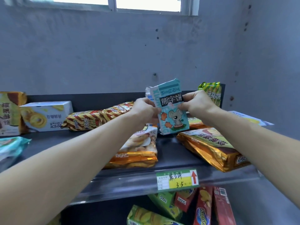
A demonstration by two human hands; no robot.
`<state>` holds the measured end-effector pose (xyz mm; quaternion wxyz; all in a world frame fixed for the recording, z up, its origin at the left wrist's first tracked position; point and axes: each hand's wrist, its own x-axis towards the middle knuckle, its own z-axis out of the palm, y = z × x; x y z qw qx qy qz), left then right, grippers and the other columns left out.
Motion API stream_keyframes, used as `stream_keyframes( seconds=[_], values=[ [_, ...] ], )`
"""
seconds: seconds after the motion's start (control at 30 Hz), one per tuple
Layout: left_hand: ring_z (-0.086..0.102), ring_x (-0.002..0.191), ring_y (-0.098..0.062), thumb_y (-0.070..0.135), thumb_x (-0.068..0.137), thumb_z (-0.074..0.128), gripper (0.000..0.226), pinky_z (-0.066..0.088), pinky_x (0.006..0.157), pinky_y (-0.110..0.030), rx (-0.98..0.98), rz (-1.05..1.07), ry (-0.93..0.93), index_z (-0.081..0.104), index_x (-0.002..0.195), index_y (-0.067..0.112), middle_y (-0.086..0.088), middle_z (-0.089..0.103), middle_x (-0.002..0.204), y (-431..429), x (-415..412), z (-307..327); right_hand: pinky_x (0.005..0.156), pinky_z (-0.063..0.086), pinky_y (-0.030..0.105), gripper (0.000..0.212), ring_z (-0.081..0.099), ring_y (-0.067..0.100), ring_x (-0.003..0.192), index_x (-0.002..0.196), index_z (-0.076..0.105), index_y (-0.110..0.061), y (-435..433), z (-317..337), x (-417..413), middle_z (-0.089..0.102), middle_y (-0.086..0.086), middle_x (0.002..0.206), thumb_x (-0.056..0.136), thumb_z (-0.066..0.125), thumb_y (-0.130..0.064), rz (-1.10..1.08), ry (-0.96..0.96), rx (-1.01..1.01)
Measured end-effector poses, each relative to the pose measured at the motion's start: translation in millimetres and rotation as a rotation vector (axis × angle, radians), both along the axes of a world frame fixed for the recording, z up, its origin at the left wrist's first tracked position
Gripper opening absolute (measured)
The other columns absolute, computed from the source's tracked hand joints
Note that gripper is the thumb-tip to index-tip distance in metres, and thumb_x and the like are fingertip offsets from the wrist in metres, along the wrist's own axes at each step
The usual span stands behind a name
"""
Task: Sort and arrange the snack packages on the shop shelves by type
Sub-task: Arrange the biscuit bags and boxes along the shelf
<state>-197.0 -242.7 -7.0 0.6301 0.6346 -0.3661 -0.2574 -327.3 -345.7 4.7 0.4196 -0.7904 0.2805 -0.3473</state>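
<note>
Arms (pixel 68 159) reach in — left hand (pixel 145 109) and right hand (pixel 198 103) pinch the bear biscuit packet (pixel 174 118); best stand it upright.

Both arms are bare and reach forward, converging toward the middle of the view. The left forearm (pixel 73 151) rises from the lower left and the right forearm (pixel 259 143) from the lower right. The left hand (pixel 146 109) and right hand (pixel 198 101) sit level and close together, fingers curled (thumbs toward the viewer), each gripping one side edge of an upright teal biscuit pack (pixel 172 114).
</note>
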Motion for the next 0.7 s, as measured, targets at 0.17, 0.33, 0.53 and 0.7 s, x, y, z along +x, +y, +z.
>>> stream_keyframes(
  seconds=[0.17,0.33,0.53,0.7],
  values=[
    [0.071,0.067,-0.023,-0.006,0.089,0.055,0.014,0.059,0.055,-0.035,0.054,0.035,-0.015,0.049,0.085,0.007,-0.011,0.069,0.082,9.3,15.2,-5.7,0.085,0.056,0.046,0.017,0.068,0.025,0.095,0.101,0.068,-0.006,10.7,-0.3,15.0,0.071,0.009,0.104,0.087,0.059,0.0,0.027,0.099,-0.011],
    [0.071,0.073,-0.024,-0.008,0.088,0.054,0.014,0.061,0.061,-0.037,0.042,0.06,0.008,0.053,0.089,0.006,-0.01,0.07,0.085,18.0,24.8,-7.2,0.085,0.055,0.043,0.019,0.067,0.025,0.095,0.095,0.066,-0.011,22.0,6.2,28.0,0.07,0.01,0.104,0.086,0.058,0.004,0.046,0.129,-0.003],
    [0.071,0.073,-0.025,-0.005,0.088,0.056,0.012,0.06,0.06,-0.037,0.075,0.107,-0.012,0.052,0.086,0.006,-0.013,0.07,0.086,19.2,27.2,-6.3,0.08,0.057,0.043,0.017,0.067,0.026,0.094,0.094,0.063,-0.008,23.9,0.5,30.1,0.07,0.01,0.099,0.087,0.056,0.006,0.082,0.143,0.102],
    [0.071,0.081,-0.029,-0.004,0.088,0.058,0.015,0.06,0.067,-0.038,0.163,0.085,-0.104,0.05,0.079,0.006,-0.015,0.069,0.091,11.7,19.9,-7.4,0.066,0.057,0.033,0.014,0.066,0.024,0.09,0.101,0.06,-0.001,20.3,-2.3,25.1,0.069,0.009,0.092,0.088,0.059,0.002,-0.008,0.249,0.072]
  ],
)
